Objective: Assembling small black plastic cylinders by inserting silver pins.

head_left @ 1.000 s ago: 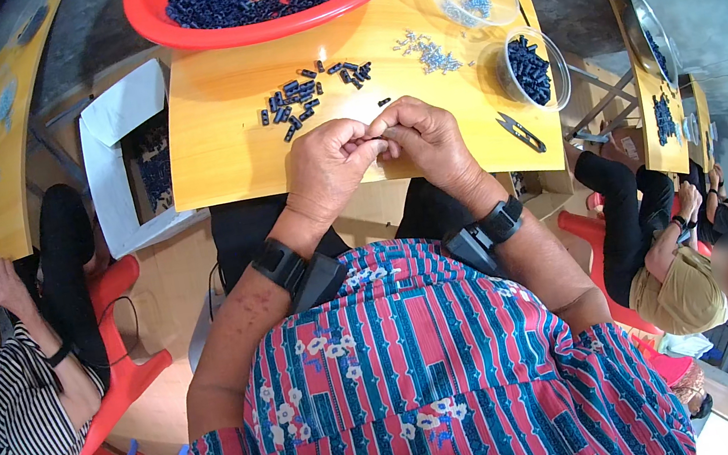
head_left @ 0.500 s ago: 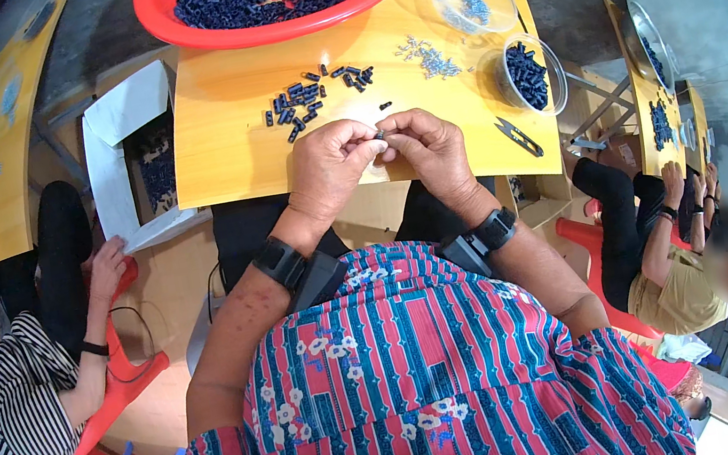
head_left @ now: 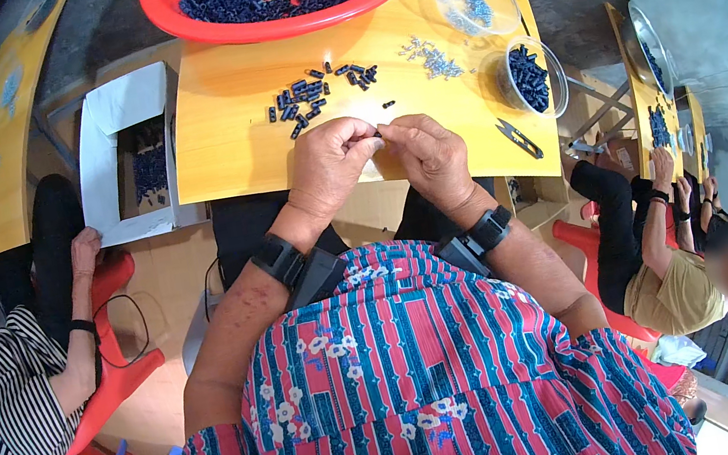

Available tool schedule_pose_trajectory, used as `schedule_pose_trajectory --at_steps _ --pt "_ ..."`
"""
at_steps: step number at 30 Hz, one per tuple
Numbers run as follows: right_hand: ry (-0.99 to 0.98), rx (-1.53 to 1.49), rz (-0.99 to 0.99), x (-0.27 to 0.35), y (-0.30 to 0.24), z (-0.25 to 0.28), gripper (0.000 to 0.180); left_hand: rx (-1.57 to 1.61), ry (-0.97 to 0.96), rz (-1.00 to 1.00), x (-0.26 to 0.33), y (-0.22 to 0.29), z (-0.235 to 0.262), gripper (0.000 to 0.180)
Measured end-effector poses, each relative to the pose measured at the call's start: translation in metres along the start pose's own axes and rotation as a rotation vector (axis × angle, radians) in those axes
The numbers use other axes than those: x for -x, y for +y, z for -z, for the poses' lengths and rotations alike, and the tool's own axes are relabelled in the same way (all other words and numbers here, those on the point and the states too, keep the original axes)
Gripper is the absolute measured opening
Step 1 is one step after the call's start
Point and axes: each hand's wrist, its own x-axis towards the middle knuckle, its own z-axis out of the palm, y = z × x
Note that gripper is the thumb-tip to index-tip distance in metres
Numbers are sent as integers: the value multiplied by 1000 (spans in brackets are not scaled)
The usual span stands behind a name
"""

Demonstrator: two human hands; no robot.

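Note:
My left hand (head_left: 330, 164) and my right hand (head_left: 435, 157) meet over the front of the yellow table. The fingertips of both pinch a small black plastic part (head_left: 379, 134), mostly hidden by the fingers. Just beyond them lies a single black part (head_left: 388, 104). A loose group of short black cylindrical parts (head_left: 300, 102) spreads ahead of my left hand, with a smaller cluster (head_left: 356, 75) beside it. Tiny shiny clear or silvery pieces (head_left: 433, 60) are scattered farther right. Black thread snips (head_left: 518, 138) rest to the right of my right hand.
A red basin (head_left: 284, 23) full of black parts stands at the far edge. On the right are a clear tub (head_left: 558, 82) of black parts and another (head_left: 501, 10) with shiny pieces. A white box (head_left: 107, 158) adjoins the table's left side. People work at tables on both sides.
My right fingers have shifted slightly around the small part, covering more of it. At left, a person's hand has drawn back beside the white box; at right, another person's hand has moved.

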Motion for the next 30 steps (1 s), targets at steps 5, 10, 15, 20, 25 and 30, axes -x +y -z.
schedule_pose_trajectory --at_steps 5,10,15,20,25,30 --pt "-9 50 75 -2 0 0 35 -47 23 -61 0 -1 -2 10" --pt "-51 9 52 -5 0 1 38 38 37 -12 0 -3 -1 12" --pt "-49 -62 9 8 3 6 38 31 -15 4 3 -2 -2 10" --pt "-111 -7 56 8 -4 10 36 -86 -9 -52 2 -8 -1 12" --pt "-104 -180 -17 -2 1 8 31 92 -8 53 3 -4 0 11" --pt "32 -130 -317 -11 23 7 30 30 2 -27 3 -3 -3 11"
